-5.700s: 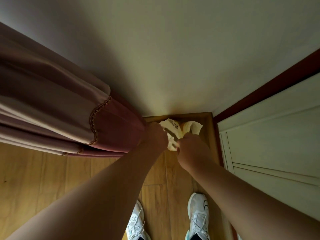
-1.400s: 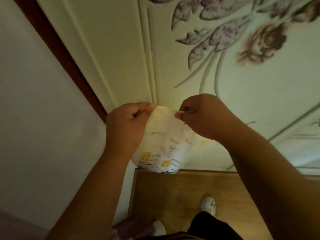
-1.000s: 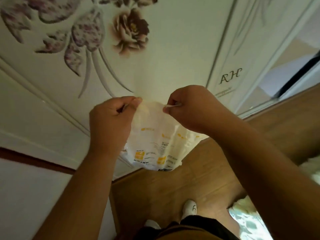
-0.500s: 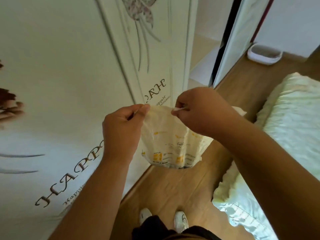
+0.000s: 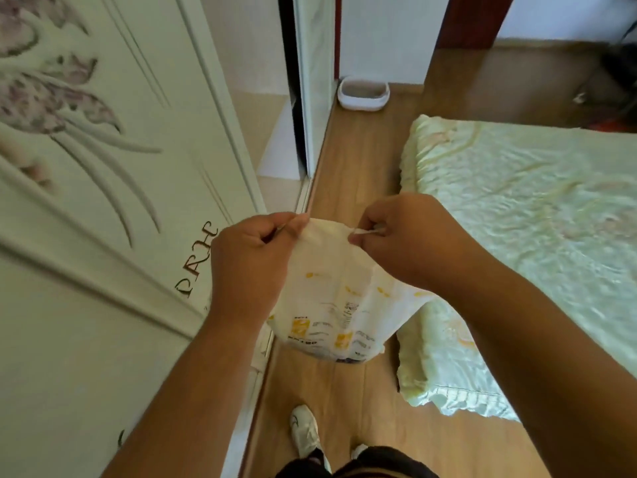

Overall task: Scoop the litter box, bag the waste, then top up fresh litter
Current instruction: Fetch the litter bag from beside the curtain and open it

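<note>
Both hands [image 5: 331,246] pinching plastic bag [image 5: 336,305] rim

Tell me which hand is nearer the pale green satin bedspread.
Right. The right hand pinches the white printed plastic bag just beside the bedspread; the left hand grips the bag's other edge, over by the white wardrobe door.
</note>
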Demonstrator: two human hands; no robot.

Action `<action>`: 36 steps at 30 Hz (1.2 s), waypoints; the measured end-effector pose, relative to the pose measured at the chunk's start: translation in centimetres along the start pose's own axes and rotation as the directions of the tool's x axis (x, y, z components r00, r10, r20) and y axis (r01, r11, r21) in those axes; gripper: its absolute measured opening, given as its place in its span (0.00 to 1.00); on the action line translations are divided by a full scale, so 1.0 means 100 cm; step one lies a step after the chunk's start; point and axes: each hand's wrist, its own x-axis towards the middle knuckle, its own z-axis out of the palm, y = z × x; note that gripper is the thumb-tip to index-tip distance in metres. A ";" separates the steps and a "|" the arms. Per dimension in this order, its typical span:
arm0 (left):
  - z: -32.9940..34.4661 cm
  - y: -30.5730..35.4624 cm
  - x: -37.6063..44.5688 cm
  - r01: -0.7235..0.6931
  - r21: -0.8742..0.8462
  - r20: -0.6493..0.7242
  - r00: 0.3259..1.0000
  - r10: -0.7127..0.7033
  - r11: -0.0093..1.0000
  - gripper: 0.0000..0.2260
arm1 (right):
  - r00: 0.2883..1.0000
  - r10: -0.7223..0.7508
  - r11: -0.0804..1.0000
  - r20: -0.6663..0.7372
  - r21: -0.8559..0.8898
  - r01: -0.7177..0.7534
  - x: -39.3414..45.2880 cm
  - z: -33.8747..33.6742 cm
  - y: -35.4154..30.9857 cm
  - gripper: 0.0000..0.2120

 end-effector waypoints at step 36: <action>0.257 0.028 0.320 0.024 -0.109 0.154 0.988 -0.007 0.994 0.04 | 0.974 0.142 0.989 -0.178 0.064 -0.133 0.297 -0.131 0.172 0.09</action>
